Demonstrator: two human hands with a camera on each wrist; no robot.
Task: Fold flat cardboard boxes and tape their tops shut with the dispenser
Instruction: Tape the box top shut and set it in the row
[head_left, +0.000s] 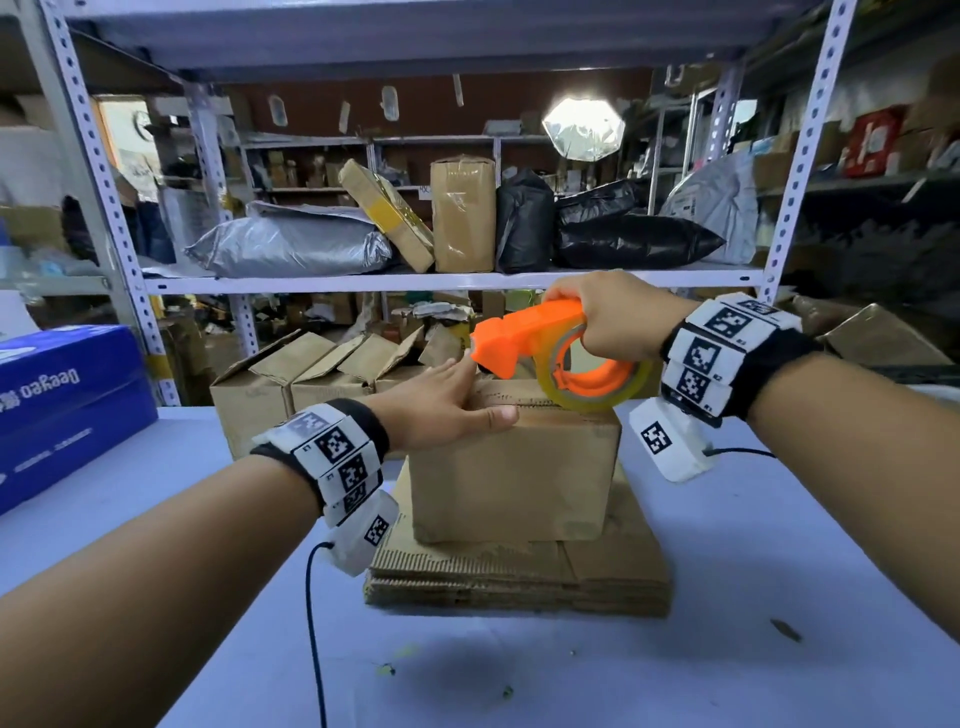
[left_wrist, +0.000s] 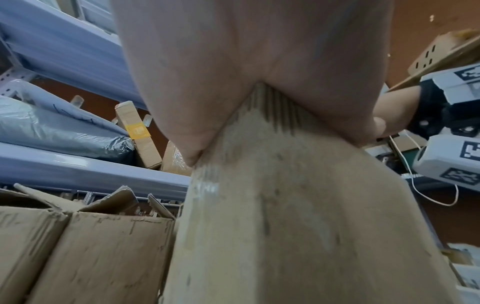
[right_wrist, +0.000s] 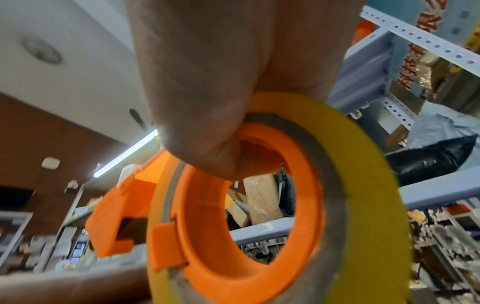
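A folded brown cardboard box (head_left: 511, 475) stands on a stack of flat cardboard (head_left: 519, 577) on the pale table. My left hand (head_left: 447, 402) lies flat on the box's top left corner, fingers straight and thumb along the front edge; the left wrist view shows the palm (left_wrist: 233, 82) pressed on that box (left_wrist: 298, 216) corner. My right hand (head_left: 608, 317) grips the orange tape dispenser (head_left: 530, 335) through its ring, just above the box top. Its yellowish tape roll (head_left: 597, 387) hangs at the box's right rear edge. In the right wrist view my fingers (right_wrist: 207, 102) curl round the dispenser (right_wrist: 207, 216) ring.
A blue carton (head_left: 67, 405) sits at the table's left edge. Several open cardboard boxes (head_left: 311, 379) stand behind the table. A metal shelf (head_left: 415, 283) behind carries parcels and bags. A cable (head_left: 314, 623) trails from my left wrist across the table's near part.
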